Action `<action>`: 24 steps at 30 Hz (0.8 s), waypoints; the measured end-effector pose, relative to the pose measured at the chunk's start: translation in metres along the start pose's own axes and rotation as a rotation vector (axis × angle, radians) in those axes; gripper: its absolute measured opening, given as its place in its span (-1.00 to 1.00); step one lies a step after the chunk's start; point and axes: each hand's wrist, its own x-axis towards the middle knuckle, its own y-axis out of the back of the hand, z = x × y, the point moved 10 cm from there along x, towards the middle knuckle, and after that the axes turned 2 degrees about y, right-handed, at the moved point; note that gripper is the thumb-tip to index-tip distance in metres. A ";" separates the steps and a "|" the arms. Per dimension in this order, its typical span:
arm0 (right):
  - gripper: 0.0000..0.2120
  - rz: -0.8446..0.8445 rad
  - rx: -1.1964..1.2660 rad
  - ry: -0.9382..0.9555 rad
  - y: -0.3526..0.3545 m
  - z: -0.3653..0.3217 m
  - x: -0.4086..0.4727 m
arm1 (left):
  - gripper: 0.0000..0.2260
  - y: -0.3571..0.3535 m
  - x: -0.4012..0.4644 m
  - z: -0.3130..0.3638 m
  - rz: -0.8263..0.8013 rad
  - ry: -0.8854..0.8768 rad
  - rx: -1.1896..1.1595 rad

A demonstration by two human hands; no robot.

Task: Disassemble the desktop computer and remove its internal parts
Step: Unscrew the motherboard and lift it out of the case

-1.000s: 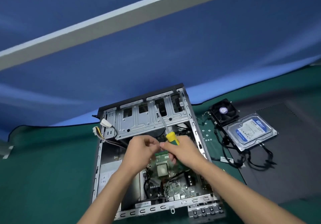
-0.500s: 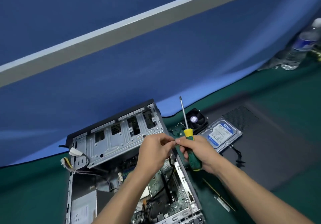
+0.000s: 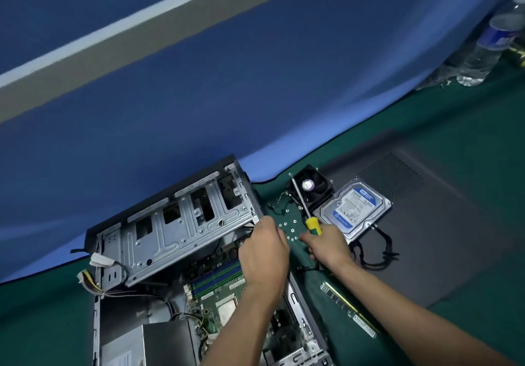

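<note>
Head view: fan [image 3: 311, 188], hard drive [image 3: 355, 209], memory stick [image 3: 350, 310] and screws [image 3: 289, 227] lie outside the case [image 3: 176, 218]; motherboard [image 3: 218, 294] remains inside. Right hand [image 3: 326, 245] grips the screwdriver [image 3: 309, 218]; left hand [image 3: 265, 252] grip unclear.

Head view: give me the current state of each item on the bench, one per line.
computer case: lying open, side panel off, motherboard exposed
motherboard: inside the case, memory slots empty
screwdriver: held in right hand, shaft up
left hand: over case edge, contents hidden
screws: loose on mat
cooler fan: out, on mat
hard drive: out, label up
memory stick: out, lying flat
side panel: flat on mat
bottle: upright
</note>
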 end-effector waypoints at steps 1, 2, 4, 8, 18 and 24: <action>-0.82 0.001 -0.068 0.007 -0.006 -0.001 0.003 | -0.81 0.000 0.000 -0.002 0.014 0.019 -0.002; -0.81 0.007 -0.156 0.013 -0.013 -0.003 0.006 | -0.80 0.000 0.000 -0.004 0.030 0.040 -0.018; -0.72 0.050 -0.302 0.015 -0.019 -0.004 0.011 | -0.80 0.001 -0.001 -0.007 0.063 0.076 -0.067; -0.66 0.090 -0.433 0.014 -0.024 -0.001 0.020 | -0.81 -0.006 0.000 -0.009 0.020 0.086 -0.055; -0.77 0.048 -0.551 0.080 -0.044 0.002 0.028 | -0.81 -0.011 0.003 -0.011 -0.002 0.090 -0.038; -0.77 0.065 -0.564 0.106 -0.047 0.004 0.032 | -0.81 -0.011 0.004 -0.009 -0.002 0.075 -0.021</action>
